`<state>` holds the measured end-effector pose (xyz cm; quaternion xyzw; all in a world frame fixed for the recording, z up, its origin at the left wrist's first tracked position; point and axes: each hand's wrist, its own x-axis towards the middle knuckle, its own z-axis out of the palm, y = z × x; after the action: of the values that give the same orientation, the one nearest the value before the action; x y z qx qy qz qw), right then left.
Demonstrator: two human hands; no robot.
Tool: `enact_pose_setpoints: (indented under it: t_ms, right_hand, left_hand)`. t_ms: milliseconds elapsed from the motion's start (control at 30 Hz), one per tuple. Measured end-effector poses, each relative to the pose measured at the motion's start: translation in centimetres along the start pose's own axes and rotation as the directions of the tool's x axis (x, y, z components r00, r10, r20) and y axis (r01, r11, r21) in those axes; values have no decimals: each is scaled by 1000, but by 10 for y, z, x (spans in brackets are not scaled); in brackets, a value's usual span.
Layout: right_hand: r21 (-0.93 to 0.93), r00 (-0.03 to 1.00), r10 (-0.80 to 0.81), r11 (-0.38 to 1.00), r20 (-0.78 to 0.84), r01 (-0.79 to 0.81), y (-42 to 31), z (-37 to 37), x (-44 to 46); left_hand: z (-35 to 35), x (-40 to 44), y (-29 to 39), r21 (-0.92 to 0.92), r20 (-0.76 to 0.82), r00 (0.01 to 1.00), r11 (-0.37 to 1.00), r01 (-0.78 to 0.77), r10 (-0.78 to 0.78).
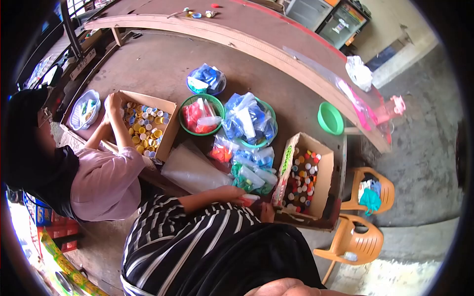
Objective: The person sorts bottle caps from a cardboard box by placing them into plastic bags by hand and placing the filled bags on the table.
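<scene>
My left hand [231, 193] is at the near edge of the table, its fingers closed on a small clear plastic bag [250, 199] with something reddish in it. Beside the near corner of a cardboard box [323, 185] is my right hand [267, 212]; it is small in view and its fingers are partly hidden. That box holds many bottle caps [302, 183] in red, white, orange and dark colours. Just beyond my left hand lie filled clear bags with green contents [251, 178], blue contents [254, 157] and red-orange contents [220, 154].
At left, a co-worker [106, 182] reaches into a box of yellow and white caps [145, 126]. Flat plastic sheets [192, 167], a green basket [221, 129], a blue basin [225, 85] and a light-green basin [330, 118] are on the table. Orange chairs [365, 237] stand right.
</scene>
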<state>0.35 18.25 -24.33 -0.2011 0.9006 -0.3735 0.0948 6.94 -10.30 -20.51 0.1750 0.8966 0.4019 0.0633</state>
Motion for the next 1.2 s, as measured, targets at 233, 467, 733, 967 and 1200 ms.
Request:
enact_pose_setpoints:
  t_ms: [233,467,733,967,1200]
  right_hand:
    - [-229,978,-172,954,115,195,13,9,4]
    - [-281,989,-143,948,47,150,1,14,1]
    - [-294,987,-150,943,51,159,0,15,3]
    - [-311,994,-77,946,73,96,-3,15,0]
    - [-321,989,-138,936,45,145,-2,15,-2]
  left_hand:
    - [-110,-51,-35,22,-478,853,968,251,-210]
    - [-117,-31,-85,139,-31,985,975,173,-170]
    - [-124,-14,-78,372,-245,953,891,260,-176]
    - [-83,-22,-67,472,-552,813,734,489,-187]
    - [-55,2,-54,235,-671,680,785,573,-295]
